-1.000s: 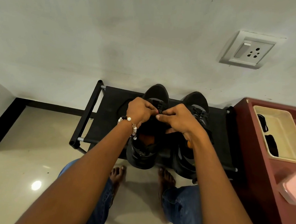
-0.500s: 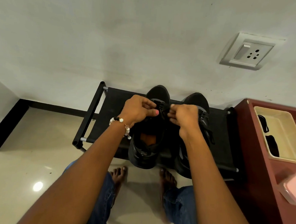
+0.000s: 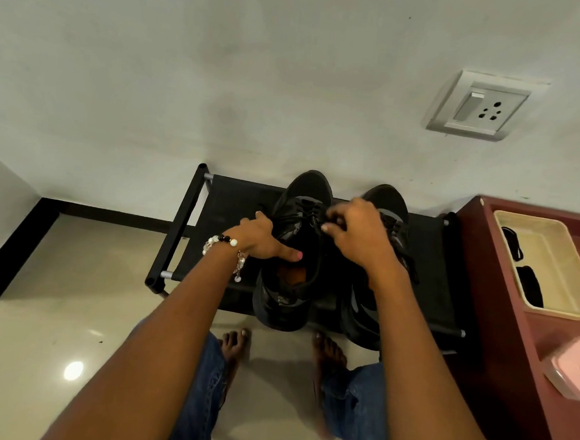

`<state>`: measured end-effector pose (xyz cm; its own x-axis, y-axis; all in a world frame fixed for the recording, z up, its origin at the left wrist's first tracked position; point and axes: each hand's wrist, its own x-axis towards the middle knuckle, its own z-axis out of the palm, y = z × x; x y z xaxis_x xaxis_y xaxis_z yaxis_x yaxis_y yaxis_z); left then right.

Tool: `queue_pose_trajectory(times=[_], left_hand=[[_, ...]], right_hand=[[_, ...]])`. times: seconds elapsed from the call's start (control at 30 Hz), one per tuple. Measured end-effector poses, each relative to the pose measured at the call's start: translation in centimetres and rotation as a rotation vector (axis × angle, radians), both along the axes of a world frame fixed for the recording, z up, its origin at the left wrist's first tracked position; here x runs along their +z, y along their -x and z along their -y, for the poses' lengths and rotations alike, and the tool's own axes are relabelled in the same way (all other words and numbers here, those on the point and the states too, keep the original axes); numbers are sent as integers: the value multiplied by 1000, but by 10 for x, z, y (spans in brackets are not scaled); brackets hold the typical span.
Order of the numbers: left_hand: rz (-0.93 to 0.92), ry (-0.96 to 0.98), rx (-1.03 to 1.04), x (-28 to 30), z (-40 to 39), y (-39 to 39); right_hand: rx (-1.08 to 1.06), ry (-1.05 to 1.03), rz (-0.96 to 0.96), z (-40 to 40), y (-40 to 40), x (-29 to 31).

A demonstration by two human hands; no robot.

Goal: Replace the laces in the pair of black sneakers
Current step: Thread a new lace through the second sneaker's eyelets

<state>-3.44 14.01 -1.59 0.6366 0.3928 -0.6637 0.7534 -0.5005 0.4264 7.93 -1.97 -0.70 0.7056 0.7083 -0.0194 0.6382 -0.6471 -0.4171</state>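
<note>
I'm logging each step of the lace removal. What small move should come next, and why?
Probably draw the lace out of its eyelet. The right hand already pinches it over the left sneaker, while the left hand grips that shoe's collar, steadying it on the rack.

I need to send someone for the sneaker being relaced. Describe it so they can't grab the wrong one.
Find the low black shoe rack against the white wall; two black sneakers sit on it, toes to the wall. Take the left sneaker: the left hand, with a beaded bracelet, grips its collar above an orange insole, and the right hand pinches its lace.
</note>
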Motion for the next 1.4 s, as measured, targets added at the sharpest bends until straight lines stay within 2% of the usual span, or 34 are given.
queue_pose_trajectory(times=[0.03, 0.07, 0.13, 0.17, 0.27, 0.33, 0.4, 0.47, 0.5, 0.57, 0.63, 0.7, 0.77, 0.83, 0.87, 0.9, 0.97, 1.07, 1.1, 1.17, 1.23, 1.27, 1.33, 1.4], left_hand=[[2, 16, 11, -1, -1, 0], [8, 29, 18, -2, -1, 0], [22, 51, 19, -1, -1, -1], [27, 62, 21, -1, -1, -1], [37, 92, 23, -2, -1, -2], [44, 100, 10, -3, -1, -2], [52, 102, 3, -4, 0, -2], [68, 96, 4, -4, 1, -2], [72, 97, 7, -4, 1, -3], [73, 106, 12, -4, 1, -3], [79, 121, 16, -5, 1, -4], [84, 123, 14, -6, 1, -4], [88, 121, 16, -6, 2, -5], [92, 124, 20, -6, 2, -5], [91, 123, 19, -6, 2, -5], [91, 120, 15, -6, 2, -5], [90, 117, 12, -5, 2, -4], [85, 123, 9, -4, 3, -4], [82, 123, 3, -4, 3, -4], [78, 117, -9, -3, 4, -4], [82, 111, -8, -3, 5, -4], [85, 108, -5, -4, 5, -5], [101, 95, -5, -4, 5, -5], [128, 100, 13, -5, 5, -7]], right_hand=[[32, 93, 20, -1, 1, -1], [27, 94, -8, -1, 2, 2], [-78, -84, -172, 3, 3, 9], [-154, -242, -303, 5, 3, 12], [-291, -887, -808, 9, 8, 23], [-227, -1267, -1068, 12, 7, 32], [-168, -1449, -1193, 15, 6, 38], [-221, -1414, -1127, 13, 7, 37], [-260, -1322, -1011, 11, 8, 33], [-268, -973, -667, 8, 9, 27], [-148, -507, -314, 6, 8, 19], [-34, -132, -191, 3, 11, 14], [-2, 62, -168, 0, 11, 11], [-41, 67, -176, 1, 9, 9], [-84, -11, -232, 3, 9, 10], [-141, -138, -329, 5, 8, 12], [-251, -524, -610, 9, 6, 18], [-252, -1167, -1034, 16, 1, 31], [-230, -1317, -1110, 18, -1, 34], [-222, -1456, -1164, 19, -3, 34], [-279, -1402, -1113, 16, -1, 31], [-312, -1275, -998, 14, 0, 30], [-308, -851, -668, 11, 2, 25], [-205, -399, -394, 8, 4, 16]])
